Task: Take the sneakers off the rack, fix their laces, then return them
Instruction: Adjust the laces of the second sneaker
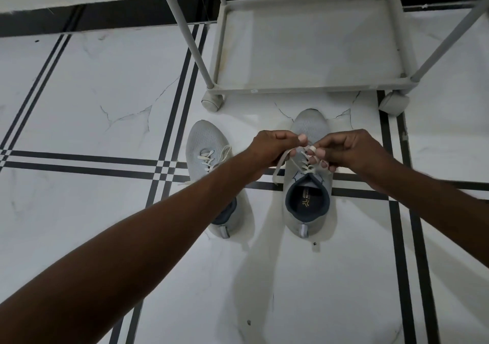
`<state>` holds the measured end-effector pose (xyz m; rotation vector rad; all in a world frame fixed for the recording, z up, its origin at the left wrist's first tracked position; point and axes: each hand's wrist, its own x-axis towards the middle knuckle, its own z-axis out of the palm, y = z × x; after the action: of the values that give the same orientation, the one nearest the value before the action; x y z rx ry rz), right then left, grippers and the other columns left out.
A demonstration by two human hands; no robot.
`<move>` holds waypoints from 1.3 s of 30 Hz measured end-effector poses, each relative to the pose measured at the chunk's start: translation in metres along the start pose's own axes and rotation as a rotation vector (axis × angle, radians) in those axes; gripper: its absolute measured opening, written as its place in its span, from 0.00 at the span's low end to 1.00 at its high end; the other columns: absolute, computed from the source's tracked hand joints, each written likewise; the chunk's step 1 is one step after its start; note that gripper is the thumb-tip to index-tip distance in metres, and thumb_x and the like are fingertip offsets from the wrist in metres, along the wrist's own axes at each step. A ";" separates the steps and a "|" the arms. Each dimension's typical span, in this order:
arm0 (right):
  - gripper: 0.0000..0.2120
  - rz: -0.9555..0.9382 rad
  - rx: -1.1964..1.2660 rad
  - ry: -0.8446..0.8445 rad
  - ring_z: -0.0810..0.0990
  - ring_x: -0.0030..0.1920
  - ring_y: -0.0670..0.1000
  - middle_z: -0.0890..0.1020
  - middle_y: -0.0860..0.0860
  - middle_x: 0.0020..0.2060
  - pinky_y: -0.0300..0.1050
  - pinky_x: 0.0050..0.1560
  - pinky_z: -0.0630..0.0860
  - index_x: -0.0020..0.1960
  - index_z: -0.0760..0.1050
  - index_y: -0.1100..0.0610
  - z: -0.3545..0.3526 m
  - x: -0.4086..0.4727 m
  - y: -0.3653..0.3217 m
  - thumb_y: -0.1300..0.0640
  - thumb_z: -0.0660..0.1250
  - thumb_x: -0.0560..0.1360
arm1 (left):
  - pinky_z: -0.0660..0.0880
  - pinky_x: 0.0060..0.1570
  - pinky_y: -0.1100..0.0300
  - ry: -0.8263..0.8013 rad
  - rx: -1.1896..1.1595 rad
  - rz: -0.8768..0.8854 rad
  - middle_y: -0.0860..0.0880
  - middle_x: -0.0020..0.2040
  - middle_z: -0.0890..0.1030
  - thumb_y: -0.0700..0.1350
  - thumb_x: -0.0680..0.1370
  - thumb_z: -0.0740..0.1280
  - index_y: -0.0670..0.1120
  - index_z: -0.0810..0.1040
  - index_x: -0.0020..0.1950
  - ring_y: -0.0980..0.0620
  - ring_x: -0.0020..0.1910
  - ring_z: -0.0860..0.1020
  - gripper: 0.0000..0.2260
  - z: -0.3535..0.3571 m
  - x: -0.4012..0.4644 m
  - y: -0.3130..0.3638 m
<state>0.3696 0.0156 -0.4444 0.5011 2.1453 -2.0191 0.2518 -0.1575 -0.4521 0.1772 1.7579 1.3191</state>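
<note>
Two light grey sneakers stand side by side on the tiled floor, toes pointing at the rack. Over the right sneaker [307,211], my left hand [272,149] and my right hand [349,150] each pinch part of its white lace [281,162], fingertips nearly touching above the eyelets. One lace end trails down the shoe's left side. My left forearm crosses over the left sneaker [205,142] and hides its middle; its loose white laces spill out to the side.
The grey metal shoe rack [312,86] on castor wheels stands just beyond the sneakers, its bottom shelf bare. White marble floor with black stripe inlays [169,137] spreads all around. A dark skirting runs along the wall at the top.
</note>
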 end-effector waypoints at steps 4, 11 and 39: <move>0.06 -0.056 -0.151 0.176 0.82 0.31 0.51 0.86 0.56 0.33 0.42 0.31 0.75 0.47 0.85 0.58 0.012 0.001 0.003 0.57 0.76 0.71 | 0.76 0.39 0.60 -0.032 -0.002 -0.048 0.48 0.35 0.79 0.46 0.79 0.68 0.43 0.82 0.54 0.53 0.36 0.76 0.08 0.006 0.007 -0.010; 0.12 -0.107 -0.290 0.081 0.84 0.34 0.56 0.85 0.53 0.35 0.48 0.36 0.82 0.55 0.79 0.54 0.017 -0.001 0.004 0.68 0.67 0.77 | 0.77 0.46 0.54 -0.217 -0.014 -0.089 0.46 0.41 0.80 0.35 0.80 0.62 0.48 0.78 0.50 0.49 0.41 0.78 0.09 0.005 0.013 -0.006; 0.10 0.167 -0.016 -0.136 0.79 0.33 0.47 0.84 0.54 0.36 0.39 0.33 0.75 0.57 0.73 0.66 -0.009 0.025 0.031 0.64 0.67 0.78 | 0.71 0.37 0.69 -0.074 0.633 0.329 0.53 0.32 0.82 0.48 0.73 0.74 0.44 0.86 0.41 0.60 0.32 0.76 0.07 0.006 0.015 -0.003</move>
<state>0.3577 0.0290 -0.4807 0.5072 1.9702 -1.8878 0.2485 -0.1456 -0.4631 0.8867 2.0919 0.9091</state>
